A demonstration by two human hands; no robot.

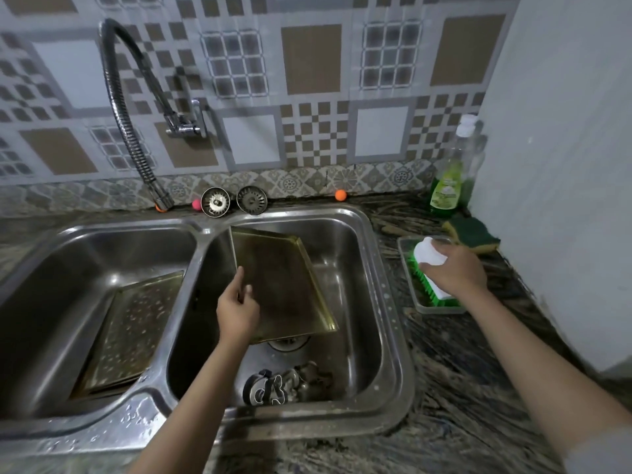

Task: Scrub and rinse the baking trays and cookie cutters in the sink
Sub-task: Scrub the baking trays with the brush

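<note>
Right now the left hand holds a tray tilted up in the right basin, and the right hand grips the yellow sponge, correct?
Not quite. The head view shows the right hand gripping the white and green scrub brush, not the sponge, which lies untouched behind it. The left hand does hold the tray.

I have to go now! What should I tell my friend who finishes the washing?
Left hand holds the tray tilted in the right basin.
Right hand grips the brush over its dish on the counter.
Another tray, wet with drops, leans in the left basin.
Cookie cutters lie at the front of the right basin.
Left: scrub the held tray and cutters, rinse.
</note>
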